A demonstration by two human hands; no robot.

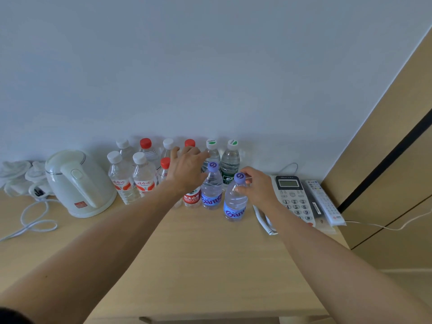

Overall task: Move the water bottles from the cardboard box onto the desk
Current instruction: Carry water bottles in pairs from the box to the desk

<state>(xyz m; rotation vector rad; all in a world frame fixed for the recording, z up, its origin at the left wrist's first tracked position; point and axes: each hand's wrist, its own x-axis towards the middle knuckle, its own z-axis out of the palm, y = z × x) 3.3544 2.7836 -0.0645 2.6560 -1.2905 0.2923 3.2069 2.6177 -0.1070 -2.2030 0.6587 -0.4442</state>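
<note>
Both bare forearms reach forward over the pale wood worktop (pixel 210 265) toward a cluster of water bottles standing upright against the wall.

On the right, the right hand (pixel 258 187) grips the neck of a purple-capped bottle (pixel 235 202), thumb and fingers (pixel 240 190) closed round it just under the cap. That bottle stands at the front of the group, its base on the worktop.

Reaching further back, the left hand (pixel 184 168) hangs over the middle of the cluster with its fingers (pixel 197 155) spread and loosely curled, palm down. It covers a red-labelled bottle (pixel 191 198), and whether it has hold of anything cannot be told.

Just beside the held bottle, to its left, stands a second purple-capped bottle (pixel 211 188). Behind these are two green-topped bottles (pixel 230 160). Left of the hand are white-capped bottles (pixel 142 176) and red-capped bottles (pixel 146 146), close together in rows.

At the far left a white kettle (pixel 79 183) sits on the worktop, its cord (pixel 35 220) looped in front and folded white cloth (pixel 14 171) behind it. Right of the bottles lie a phone (pixel 294 199), partly hidden by the right wrist, and beside it a remote (pixel 326 202), near the wooden side panel (pixel 385 160).
</note>
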